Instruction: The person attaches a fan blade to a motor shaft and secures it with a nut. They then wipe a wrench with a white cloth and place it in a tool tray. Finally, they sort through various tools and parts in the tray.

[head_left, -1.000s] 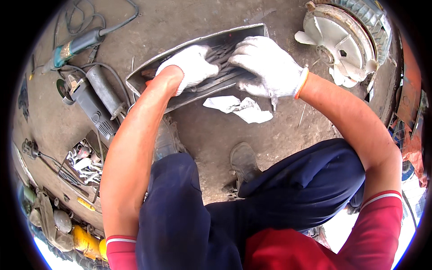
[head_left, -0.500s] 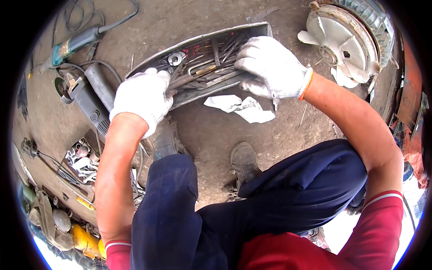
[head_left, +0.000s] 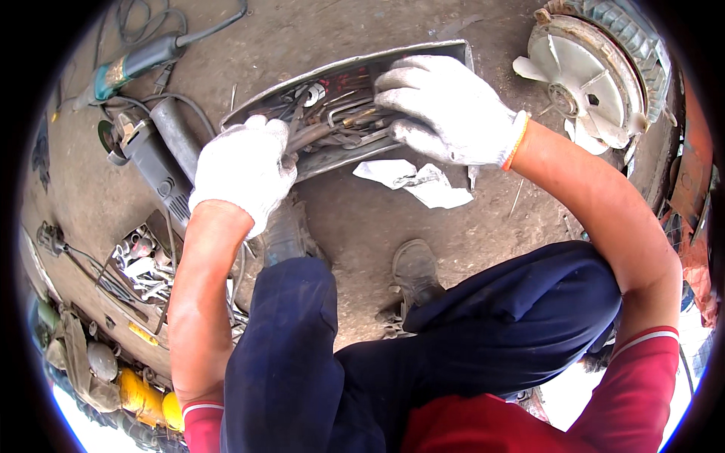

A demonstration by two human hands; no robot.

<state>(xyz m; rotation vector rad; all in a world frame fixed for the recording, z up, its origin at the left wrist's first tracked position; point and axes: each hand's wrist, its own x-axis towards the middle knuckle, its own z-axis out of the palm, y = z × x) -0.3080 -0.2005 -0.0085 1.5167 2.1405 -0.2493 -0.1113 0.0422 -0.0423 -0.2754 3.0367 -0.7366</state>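
A long grey metal tray [head_left: 351,157] lies on the ground ahead of me, filled with drill bits [head_left: 349,140], rods and other loose metal pieces. My left hand [head_left: 245,167], in a white knit glove, is closed over the tray's left end, its fingertips partly hidden. Over the right part of the tray is my right hand [head_left: 445,109], gloved alike, fingers bent and apart from the thumb. Nothing shows in its grasp. A bent hex key [head_left: 336,113] and a ring-shaped metal piece [head_left: 313,94] rest among the bits.
Crumpled white paper [head_left: 423,181] lies just this side of the tray. An angle grinder [head_left: 155,162] and a teal corded power tool [head_left: 128,69] are at the left with their cables. A box of wrenches [head_left: 143,264] stands nearer. A fan wheel in a housing [head_left: 581,90] sits far right.
My right hand has moved left across the tray, and its fingers have spread over the metal pieces. My left hand keeps its place at the tray's left end. The whole view has shifted slightly.
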